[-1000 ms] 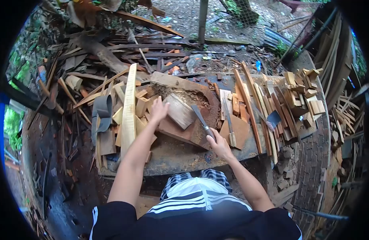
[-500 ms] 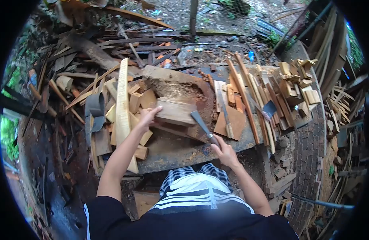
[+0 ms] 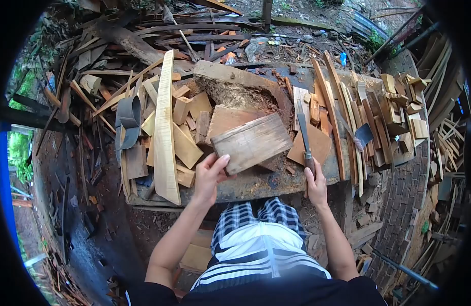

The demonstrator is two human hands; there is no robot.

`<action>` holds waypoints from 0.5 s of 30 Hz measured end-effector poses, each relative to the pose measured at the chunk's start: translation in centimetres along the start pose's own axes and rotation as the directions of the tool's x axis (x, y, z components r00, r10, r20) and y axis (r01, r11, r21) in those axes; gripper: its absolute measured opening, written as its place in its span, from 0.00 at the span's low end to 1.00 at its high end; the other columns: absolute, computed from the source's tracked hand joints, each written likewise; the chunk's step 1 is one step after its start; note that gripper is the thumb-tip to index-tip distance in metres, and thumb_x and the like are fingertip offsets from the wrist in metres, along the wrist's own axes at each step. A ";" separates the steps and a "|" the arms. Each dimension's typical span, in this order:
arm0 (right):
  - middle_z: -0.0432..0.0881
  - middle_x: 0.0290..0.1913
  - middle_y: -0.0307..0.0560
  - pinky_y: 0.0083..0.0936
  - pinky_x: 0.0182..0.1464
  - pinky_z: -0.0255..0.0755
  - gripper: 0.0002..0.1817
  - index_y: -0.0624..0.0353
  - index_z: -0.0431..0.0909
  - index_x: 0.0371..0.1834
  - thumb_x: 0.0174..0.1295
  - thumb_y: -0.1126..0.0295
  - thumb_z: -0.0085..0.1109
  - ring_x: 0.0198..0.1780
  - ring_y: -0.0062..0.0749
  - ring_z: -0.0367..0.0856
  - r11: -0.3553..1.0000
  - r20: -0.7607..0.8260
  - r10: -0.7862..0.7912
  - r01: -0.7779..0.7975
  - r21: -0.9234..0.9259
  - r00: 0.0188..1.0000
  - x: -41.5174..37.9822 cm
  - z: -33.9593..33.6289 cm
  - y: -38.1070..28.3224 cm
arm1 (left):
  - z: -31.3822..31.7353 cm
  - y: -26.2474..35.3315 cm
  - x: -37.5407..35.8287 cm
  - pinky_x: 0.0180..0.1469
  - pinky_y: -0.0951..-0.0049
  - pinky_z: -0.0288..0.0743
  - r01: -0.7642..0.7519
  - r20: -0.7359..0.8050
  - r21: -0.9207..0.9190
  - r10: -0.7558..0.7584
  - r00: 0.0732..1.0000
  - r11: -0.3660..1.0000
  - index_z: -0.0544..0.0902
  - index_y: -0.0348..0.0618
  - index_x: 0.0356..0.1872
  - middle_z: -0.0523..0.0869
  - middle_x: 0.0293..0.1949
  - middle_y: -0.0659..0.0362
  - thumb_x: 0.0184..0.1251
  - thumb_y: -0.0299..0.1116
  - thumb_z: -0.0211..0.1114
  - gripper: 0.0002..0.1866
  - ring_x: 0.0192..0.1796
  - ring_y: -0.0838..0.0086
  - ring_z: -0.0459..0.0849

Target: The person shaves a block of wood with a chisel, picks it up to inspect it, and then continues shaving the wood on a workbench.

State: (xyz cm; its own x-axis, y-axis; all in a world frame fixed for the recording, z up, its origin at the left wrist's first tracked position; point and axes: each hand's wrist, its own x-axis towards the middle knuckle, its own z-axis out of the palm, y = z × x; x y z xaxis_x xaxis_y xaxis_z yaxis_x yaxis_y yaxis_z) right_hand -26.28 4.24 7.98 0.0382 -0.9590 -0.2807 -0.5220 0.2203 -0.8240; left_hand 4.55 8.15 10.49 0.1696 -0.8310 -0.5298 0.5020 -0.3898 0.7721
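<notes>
The wooden block (image 3: 256,144) has come nearer, its left end gripped by the left hand (image 3: 210,177), long axis slanting far-right; the right hand (image 3: 316,184) clasps a chisel-like tool (image 3: 309,162).

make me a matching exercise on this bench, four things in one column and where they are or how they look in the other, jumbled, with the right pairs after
Things:
1. weathered board
2. handled tool
3. flexible sheet
4. curved plank

Places and looks:
A. dark grey and curled over
B. in the right hand
C. long and pale yellow
D. gripped at one end by the left hand

Right pairs: 1-D, 2-B, 3-A, 4-C
</notes>
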 end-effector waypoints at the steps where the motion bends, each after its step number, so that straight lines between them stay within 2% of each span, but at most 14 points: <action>1: 0.74 0.19 0.42 0.28 0.18 0.67 0.25 0.52 0.65 0.71 0.73 0.58 0.50 0.13 0.25 0.73 0.999 -0.004 0.038 -0.037 0.028 0.999 0.1 0.0 0.4 | 0.3 -0.2 -0.3 0.42 0.68 0.87 -0.014 -0.025 -0.015 0.014 1.000 1.000 0.78 0.36 0.53 0.86 0.40 0.59 0.70 0.37 0.62 0.17 0.37 0.77 0.86; 3: 0.74 0.18 0.42 0.27 0.17 0.67 0.25 0.51 0.65 0.70 0.73 0.58 0.50 0.12 0.25 0.72 0.999 0.000 0.019 -0.019 0.035 1.000 0.5 -0.1 1.2 | 0.9 -0.7 -0.1 0.43 0.68 0.86 0.010 -0.048 -0.047 -0.012 0.999 0.999 0.77 0.38 0.55 0.85 0.44 0.58 0.70 0.37 0.64 0.19 0.39 0.75 0.85; 5: 0.73 0.17 0.41 0.26 0.15 0.65 0.24 0.51 0.66 0.70 0.74 0.58 0.50 0.11 0.23 0.70 0.999 0.010 0.030 -0.030 0.035 1.000 0.4 -0.2 0.4 | 2.2 -0.9 0.4 0.44 0.70 0.86 0.022 -0.180 -0.285 -0.076 0.981 0.958 0.80 0.40 0.51 0.84 0.39 0.62 0.67 0.36 0.68 0.16 0.36 0.76 0.84; 6: 0.79 0.23 0.48 0.32 0.24 0.73 0.25 0.51 0.66 0.70 0.73 0.57 0.50 0.19 0.34 0.80 0.997 0.052 0.073 -0.071 -0.031 0.996 0.4 -0.7 -0.6 | 1.7 -2.7 1.5 0.46 0.67 0.87 0.008 -0.158 -0.314 -0.060 0.986 0.949 0.77 0.43 0.52 0.79 0.45 0.58 0.66 0.38 0.70 0.18 0.45 0.68 0.82; 7: 0.79 0.23 0.48 0.32 0.24 0.73 0.25 0.51 0.66 0.70 0.73 0.57 0.50 0.19 0.34 0.80 0.998 0.051 0.065 -0.064 -0.029 0.997 0.7 -0.4 0.1 | 2.1 -3.5 2.3 0.46 0.67 0.87 0.001 -0.158 -0.314 -0.053 0.986 0.950 0.77 0.43 0.52 0.79 0.45 0.58 0.66 0.38 0.70 0.18 0.45 0.68 0.82; 9: 0.84 0.32 0.57 0.39 0.38 0.77 0.26 0.51 0.66 0.69 0.72 0.55 0.51 0.34 0.49 0.87 0.982 -0.002 -0.121 0.120 -0.148 0.993 1.5 0.3 1.9 | 3.2 -5.2 4.2 0.47 0.65 0.87 -0.070 -0.265 -0.408 -0.045 0.963 0.910 0.77 0.42 0.47 0.78 0.41 0.59 0.65 0.36 0.71 0.16 0.42 0.66 0.82; 10: 0.84 0.41 0.62 0.44 0.48 0.76 0.27 0.50 0.66 0.70 0.71 0.53 0.52 0.46 0.58 0.85 0.969 -0.014 -0.197 0.193 -0.152 0.980 1.4 0.4 0.6 | 3.4 -6.8 5.5 0.49 0.63 0.87 -0.071 -0.304 -0.448 -0.077 0.950 0.891 0.76 0.42 0.43 0.77 0.39 0.58 0.64 0.36 0.72 0.15 0.41 0.65 0.83; 11: 0.84 0.41 0.62 0.44 0.48 0.76 0.27 0.50 0.66 0.70 0.71 0.53 0.52 0.46 0.58 0.85 0.967 -0.014 -0.206 0.201 -0.154 0.978 1.3 0.7 0.3 | 3.9 -8.4 6.6 0.49 0.62 0.87 -0.074 -0.364 -0.447 -0.106 0.925 0.892 0.75 0.42 0.43 0.79 0.40 0.58 0.66 0.36 0.71 0.15 0.42 0.64 0.84; 13: 0.85 0.39 0.62 0.44 0.45 0.76 0.27 0.47 0.66 0.70 0.70 0.53 0.53 0.43 0.58 0.86 0.976 0.085 -0.150 0.161 -0.149 0.985 1.6 1.2 -0.1 | 5.5 -10.3 6.7 0.49 0.61 0.87 -0.104 -0.400 -0.429 -0.086 0.913 0.897 0.74 0.41 0.43 0.80 0.43 0.56 0.66 0.38 0.70 0.16 0.45 0.62 0.86; 15: 0.85 0.39 0.62 0.45 0.45 0.76 0.28 0.45 0.66 0.70 0.70 0.50 0.52 0.44 0.59 0.85 0.963 0.113 -0.138 0.160 -0.217 0.984 1.6 2.0 -0.3 | 7.5 -11.5 6.9 0.51 0.60 0.87 -0.125 -0.435 -0.453 -0.096 0.895 0.883 0.72 0.35 0.41 0.80 0.44 0.51 0.70 0.38 0.67 0.17 0.44 0.61 0.86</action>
State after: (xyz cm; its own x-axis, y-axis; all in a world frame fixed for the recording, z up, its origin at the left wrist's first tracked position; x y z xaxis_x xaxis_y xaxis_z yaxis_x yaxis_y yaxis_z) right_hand -24.34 2.96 6.73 0.2059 -0.9540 -0.2178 -0.6816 0.0199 -0.7315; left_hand -6.39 3.95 0.57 0.4727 -0.5336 -0.7013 0.8058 -0.0605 0.5891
